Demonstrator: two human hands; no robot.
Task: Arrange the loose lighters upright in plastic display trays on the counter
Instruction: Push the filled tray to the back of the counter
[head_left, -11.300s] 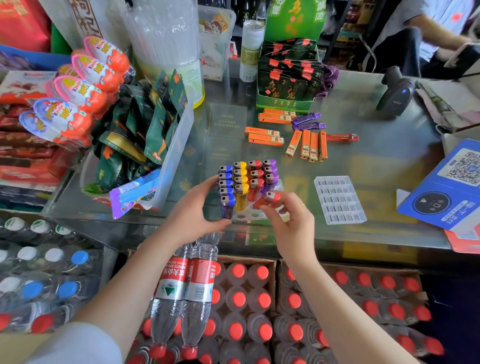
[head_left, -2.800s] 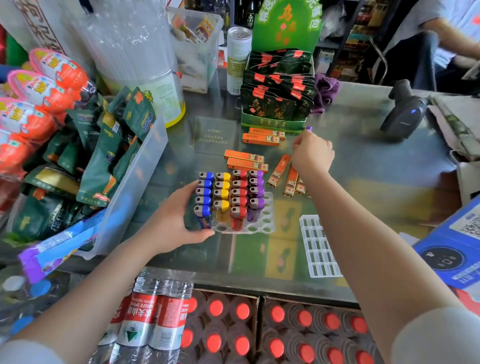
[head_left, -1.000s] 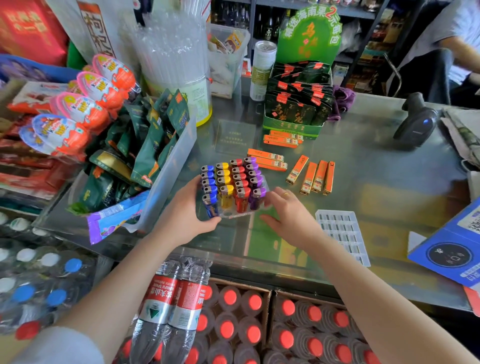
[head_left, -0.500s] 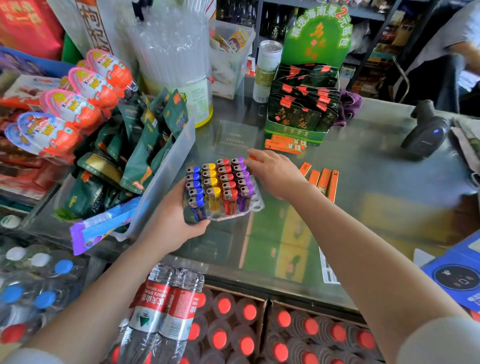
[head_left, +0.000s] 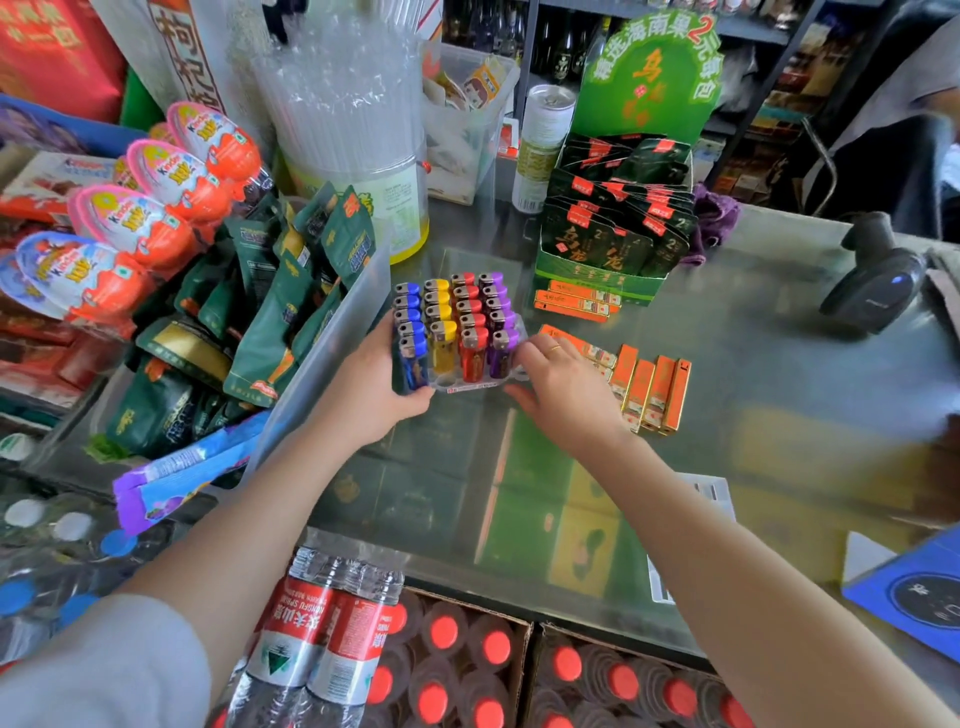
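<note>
- The tray (head_left: 467, 383) stands on the glass counter (head_left: 779, 415), toward its left edge and just beside the clear bin (head_left: 322, 353).
- The tray carries four rows of upright lighters (head_left: 457, 327): blue, yellow, red and purple from left to right. The rows run away from the person.
- The left hand (head_left: 371, 384) grips the tray's near left corner; the thumb lies against the front blue lighter.
- The right hand (head_left: 563, 387) rests at the tray's right edge with fingers loosely spread toward the purple row. It holds nothing visible; whether the fingertips touch the tray cannot be told.
- The orange boxes (head_left: 652, 389) lie flat just right of the right hand, side by side, long axes pointing away from the person. More lie near the green carton (head_left: 597, 270).
- Judgement: any remaining stock lies to the right, so the right hand is nearer for the next pickup while the left steadies the tray.
- A scanner (head_left: 872, 286) sits near the far right edge.
</note>
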